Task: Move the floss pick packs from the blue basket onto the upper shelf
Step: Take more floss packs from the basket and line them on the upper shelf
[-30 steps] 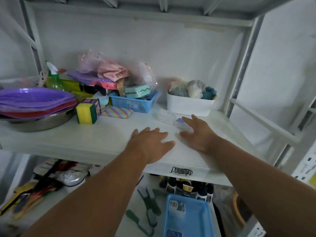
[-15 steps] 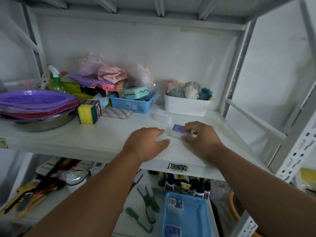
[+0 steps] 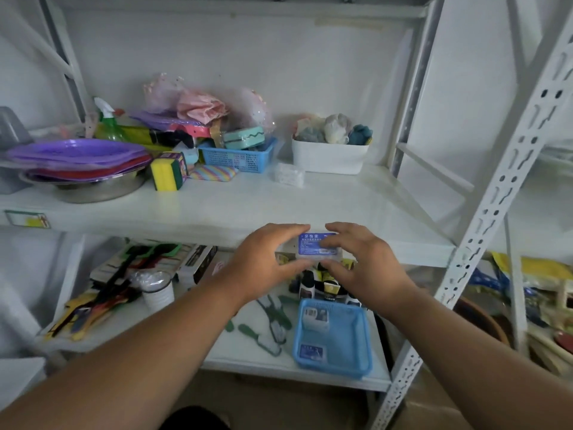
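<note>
From the head view, both hands meet at the front lip of the upper shelf [image 3: 310, 209]; the left hand [image 3: 263, 262] and the right hand [image 3: 359, 259] pinch one floss pick pack [image 3: 316, 245] by its two short ends, fingers curled round it, blue label up; its long axis runs left to right, parallel to the shelf edge, and it hangs just in front of that edge, not clearly on the board; the shelf lies straight ahead of both hands, equally near each; another clear pack [image 3: 290, 173] lies deeper on the shelf; below, the blue basket [image 3: 359, 339] holds two more packs, one [image 3: 315, 318] at its far end, one [image 3: 311, 352] at its near end.
</note>
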